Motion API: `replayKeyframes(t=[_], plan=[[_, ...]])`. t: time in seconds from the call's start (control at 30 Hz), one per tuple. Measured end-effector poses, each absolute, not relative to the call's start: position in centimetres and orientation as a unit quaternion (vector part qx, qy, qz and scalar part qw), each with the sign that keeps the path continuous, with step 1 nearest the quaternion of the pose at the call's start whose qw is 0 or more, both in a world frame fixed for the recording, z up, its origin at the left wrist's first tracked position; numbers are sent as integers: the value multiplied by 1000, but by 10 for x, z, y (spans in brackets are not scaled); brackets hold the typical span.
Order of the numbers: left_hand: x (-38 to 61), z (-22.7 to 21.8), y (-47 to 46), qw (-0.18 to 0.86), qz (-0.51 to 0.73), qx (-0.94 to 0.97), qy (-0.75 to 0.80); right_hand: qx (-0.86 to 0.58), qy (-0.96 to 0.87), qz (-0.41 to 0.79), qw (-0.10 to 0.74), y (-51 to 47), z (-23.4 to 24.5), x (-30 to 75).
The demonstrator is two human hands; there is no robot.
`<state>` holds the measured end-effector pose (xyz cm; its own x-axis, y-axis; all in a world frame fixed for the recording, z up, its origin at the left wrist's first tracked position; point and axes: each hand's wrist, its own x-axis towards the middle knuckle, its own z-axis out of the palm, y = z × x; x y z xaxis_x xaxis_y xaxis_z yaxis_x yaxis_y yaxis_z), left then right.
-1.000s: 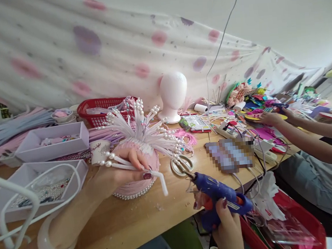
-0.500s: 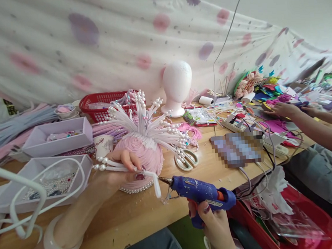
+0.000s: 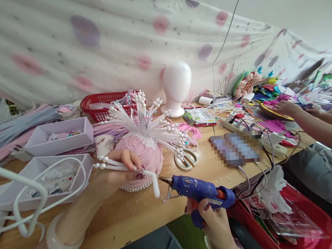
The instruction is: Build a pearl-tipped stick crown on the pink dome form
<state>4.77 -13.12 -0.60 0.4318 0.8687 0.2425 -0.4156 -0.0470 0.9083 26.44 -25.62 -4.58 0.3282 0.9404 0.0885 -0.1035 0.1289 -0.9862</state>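
Note:
My left hand (image 3: 120,173) pinches a small bundle of white pearl-tipped stems (image 3: 129,169), their cut ends pointing right. My right hand (image 3: 216,224) grips a blue hot glue gun (image 3: 201,192) by its handle, and the metal nozzle touches the stems' cut ends. Right behind my left hand stands a pink dome headpiece (image 3: 145,153) with a pearl rim and a fan of white pearl stems on top. It rests on the wooden table (image 3: 127,219).
White scissors (image 3: 186,159), a paper cup (image 3: 104,144), lavender trays (image 3: 57,137), a red basket (image 3: 101,104) and a white foam head (image 3: 177,87) lie around. Another person's arms (image 3: 312,122) work among coloured scraps at right. A red bin (image 3: 291,222) sits below the table edge.
The glue gun swung left from beside the table edge until its nozzle met the stems' ends. My left hand barely moved.

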Motion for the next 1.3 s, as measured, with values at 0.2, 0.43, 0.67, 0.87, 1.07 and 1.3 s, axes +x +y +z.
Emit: replayKeyframes(t=[0.2,0.43,0.67,0.87,1.07,1.3], plan=[[47,-5,-132,664,489,517,229,-514,-372,431,642,-261,-48,264],[48,-3,-133,662,497,498,257,-531,-401,400,630,-265,-52,269],[51,3,-136,665,496,502,243,-536,-408,388,629,-260,-34,262],[50,5,-138,669,483,511,241,-540,-448,373,607,-256,-33,261],[49,1,-137,657,493,508,261,-534,-405,393,629,-261,-41,262],[51,4,-136,665,503,498,236,-538,-390,382,642,-269,-52,268]])
